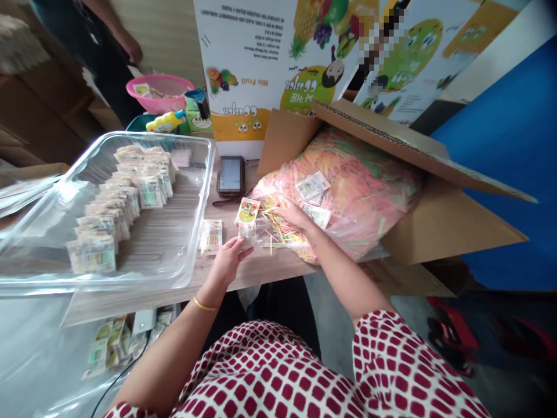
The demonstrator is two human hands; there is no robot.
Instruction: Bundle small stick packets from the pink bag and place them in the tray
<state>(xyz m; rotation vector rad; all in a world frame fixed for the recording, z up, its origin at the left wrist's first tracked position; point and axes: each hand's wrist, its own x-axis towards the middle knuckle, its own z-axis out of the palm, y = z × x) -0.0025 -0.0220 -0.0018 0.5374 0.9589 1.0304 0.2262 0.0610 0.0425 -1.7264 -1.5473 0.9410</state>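
My left hand (230, 259) pinches a small clear packet (247, 232) near the table's front edge. Right above that packet lies a colourful card (248, 211). My right hand (292, 213) reaches to a heap of thin coloured sticks (278, 223) at the mouth of a big plastic bag (357, 180); its fingertips are among the sticks, and what they hold is too small to tell. Two filled packets (313, 186) rest on the bag. Left of my left hand lies a filled packet stack (212, 236) on the table.
A clear plastic tray (198, 232) with rows of packets stands at the left. Behind are a phone (231, 175), a pink basin (152, 104) and a glue bottle (166, 121). The open cardboard box (452, 226) surrounds the bag. A person (111, 69) stands at the back left.
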